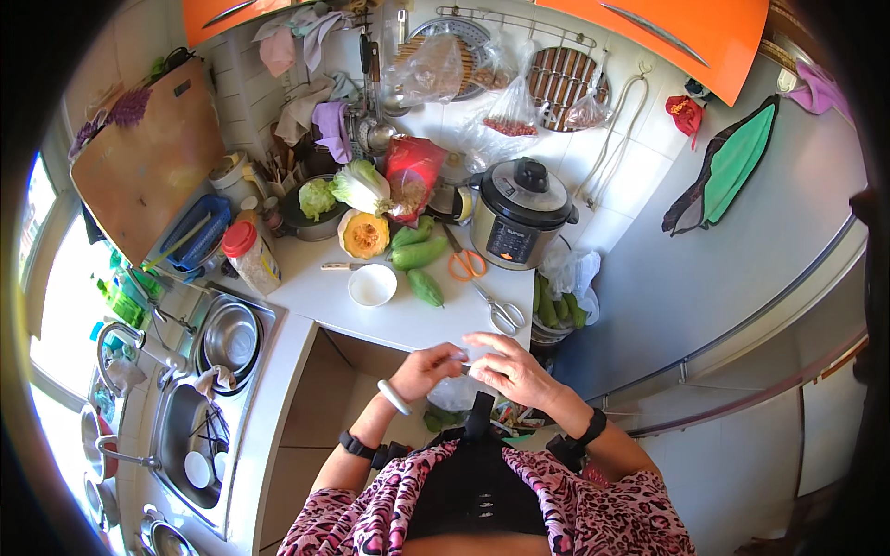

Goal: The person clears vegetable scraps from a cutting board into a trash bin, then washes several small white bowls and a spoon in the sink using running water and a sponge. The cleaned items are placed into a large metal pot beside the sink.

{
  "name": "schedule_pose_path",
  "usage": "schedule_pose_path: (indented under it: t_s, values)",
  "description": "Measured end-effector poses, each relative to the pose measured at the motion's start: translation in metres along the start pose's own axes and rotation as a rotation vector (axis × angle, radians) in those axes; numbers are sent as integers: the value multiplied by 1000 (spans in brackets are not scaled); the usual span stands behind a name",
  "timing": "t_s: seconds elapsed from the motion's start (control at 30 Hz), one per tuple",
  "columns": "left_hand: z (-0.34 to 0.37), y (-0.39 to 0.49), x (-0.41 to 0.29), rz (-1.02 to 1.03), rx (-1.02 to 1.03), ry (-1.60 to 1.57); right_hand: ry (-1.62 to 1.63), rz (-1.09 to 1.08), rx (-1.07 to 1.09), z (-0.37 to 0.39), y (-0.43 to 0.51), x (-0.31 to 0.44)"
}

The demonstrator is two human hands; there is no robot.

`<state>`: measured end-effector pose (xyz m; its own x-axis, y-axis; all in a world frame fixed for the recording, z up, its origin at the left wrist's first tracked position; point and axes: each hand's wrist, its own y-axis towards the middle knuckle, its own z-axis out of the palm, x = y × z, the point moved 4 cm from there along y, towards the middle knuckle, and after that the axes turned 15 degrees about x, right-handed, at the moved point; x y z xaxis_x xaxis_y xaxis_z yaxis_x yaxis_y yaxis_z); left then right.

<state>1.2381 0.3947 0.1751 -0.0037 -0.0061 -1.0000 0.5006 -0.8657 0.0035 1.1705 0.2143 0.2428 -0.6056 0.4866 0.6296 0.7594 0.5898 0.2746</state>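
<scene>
My left hand [430, 368], with a pale bangle at the wrist, is raised just off the counter's front edge, fingers bent. Close beside it on the right, my right hand [511, 368] has its fingers spread and curved. A thin clear plastic piece [475, 352] seems to lie between the fingertips; which hand grips it is unclear. On the white counter beyond are a white bowl [373, 285], a small knife [339, 266], green cucumber-like vegetables [419, 254], grey-handled scissors [505, 316], orange-handled scissors [466, 265] and a halved pumpkin [363, 235].
An electric pressure cooker [521, 215] stands at the counter's back right. A lidded plastic jar [252, 258] is near the steel sink [191, 445] at left. A large cutting board [142, 163] leans by the window. Bagged green vegetables [558, 306] are beside the counter's right edge.
</scene>
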Motion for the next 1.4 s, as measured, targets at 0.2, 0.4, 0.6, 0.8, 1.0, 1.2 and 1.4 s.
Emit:
schedule_pose_path:
  t_s: [0.2, 0.4, 0.6, 0.8, 1.0, 1.2, 1.4]
  values:
    - [0, 17, -32, 203, -36, 281, 286, 297, 32, -9, -3, -9]
    - [2, 32, -4, 273, 332, -32, 663, 211, -77, -11, -4, -17]
    - [-6, 42, 30, 179, -33, -314, 670, 144, -441, -9, 6, -39]
    - [-28, 27, 22, 544, -37, -967, 932, 296, -393, 7, 0, -49]
    - [-20, 31, 39, -212, 100, -3, 111, 26, -171, 7, 34, -28]
    - [-4, 28, 21, -186, 329, 23, 253, 485, -222, 19, 27, -62]
    - [6, 34, 27, -155, 248, 36, 413, 326, -175, 22, 20, -57]
